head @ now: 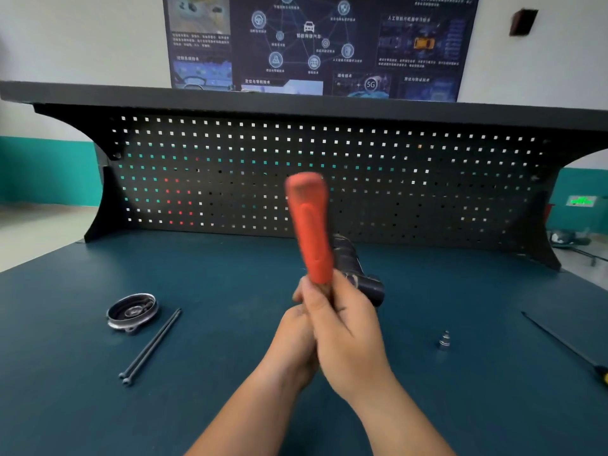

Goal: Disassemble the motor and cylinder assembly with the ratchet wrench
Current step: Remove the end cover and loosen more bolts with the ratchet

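Motor and cylinder assembly [357,269]: dark, stubby cylinder lying on the tabletop [131,422] at centre, just behind the hands and partly hidden by them. Long axis runs diagonally, far-left to near-right. Finish matte black with a few dull metal glints.

Ratchet wrench [311,232]: orange moulded handle, smooth, standing nearly upright and motion-blurred. Its head is hidden inside the grip, so I cannot tell whether it sits on a fastener.

Right hand [348,330] is in front, fingers curled round the lower end of the handle. Left hand [294,337] is tucked against it, fingers also wrapped at the handle's base. The assembly lies beyond and slightly right of both hands, and the right hand is nearer to it.

Outward, left: a round bright-metal end cap [132,311] and two long thin dark bolts [149,347] side by side. Right: a small steel socket [444,339] and a screwdriver [566,347] with a slim black shaft. Behind: a perforated black pegboard [427,179].
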The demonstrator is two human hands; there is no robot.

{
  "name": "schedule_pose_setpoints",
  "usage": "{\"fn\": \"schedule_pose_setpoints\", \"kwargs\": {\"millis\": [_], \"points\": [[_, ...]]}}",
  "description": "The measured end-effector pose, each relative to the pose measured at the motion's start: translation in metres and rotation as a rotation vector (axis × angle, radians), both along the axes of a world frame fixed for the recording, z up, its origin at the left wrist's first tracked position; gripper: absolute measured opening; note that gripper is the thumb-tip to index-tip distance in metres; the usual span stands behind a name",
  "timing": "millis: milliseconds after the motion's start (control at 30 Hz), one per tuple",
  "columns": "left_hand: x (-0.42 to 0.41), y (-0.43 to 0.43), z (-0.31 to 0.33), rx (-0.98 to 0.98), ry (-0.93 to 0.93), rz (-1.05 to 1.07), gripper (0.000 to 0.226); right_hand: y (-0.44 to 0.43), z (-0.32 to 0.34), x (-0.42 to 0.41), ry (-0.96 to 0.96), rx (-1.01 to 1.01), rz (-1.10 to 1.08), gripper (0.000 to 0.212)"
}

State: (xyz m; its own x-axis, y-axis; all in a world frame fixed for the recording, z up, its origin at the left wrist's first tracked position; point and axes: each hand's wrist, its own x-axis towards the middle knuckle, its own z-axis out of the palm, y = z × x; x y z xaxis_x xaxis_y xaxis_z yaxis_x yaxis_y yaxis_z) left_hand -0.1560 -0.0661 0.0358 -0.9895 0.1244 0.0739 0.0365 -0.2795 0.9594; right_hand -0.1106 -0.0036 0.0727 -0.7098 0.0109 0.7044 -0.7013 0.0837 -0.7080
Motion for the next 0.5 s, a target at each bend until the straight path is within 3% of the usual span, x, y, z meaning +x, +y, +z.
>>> {"fn": "schedule_pose_setpoints", "kwargs": {"millis": [133, 233, 333, 433, 500], "points": [[0.003, 0.004, 0.006, 0.078, 0.019, -0.078, 0.045, 0.008, -0.003, 0.003, -0.125, -0.795, 0.134, 0.039], [0.006, 0.006, 0.007, 0.083, 0.009, -0.115, 0.036, 0.021, -0.006, 0.005, -0.194, -1.216, 0.132, 0.043], [0.007, 0.007, 0.005, 0.079, -0.003, -0.153, 0.034, 0.024, -0.01, 0.005, -0.222, -1.2, 0.051, 0.038], [0.007, 0.007, 0.005, 0.066, 0.021, -0.139, 0.038, 0.018, -0.005, 0.003, -0.136, -0.956, 0.004, 0.045], [0.004, 0.005, 0.004, 0.051, -0.005, -0.11, 0.043, 0.013, -0.003, 0.002, -0.098, -0.738, 0.032, 0.033]]}}
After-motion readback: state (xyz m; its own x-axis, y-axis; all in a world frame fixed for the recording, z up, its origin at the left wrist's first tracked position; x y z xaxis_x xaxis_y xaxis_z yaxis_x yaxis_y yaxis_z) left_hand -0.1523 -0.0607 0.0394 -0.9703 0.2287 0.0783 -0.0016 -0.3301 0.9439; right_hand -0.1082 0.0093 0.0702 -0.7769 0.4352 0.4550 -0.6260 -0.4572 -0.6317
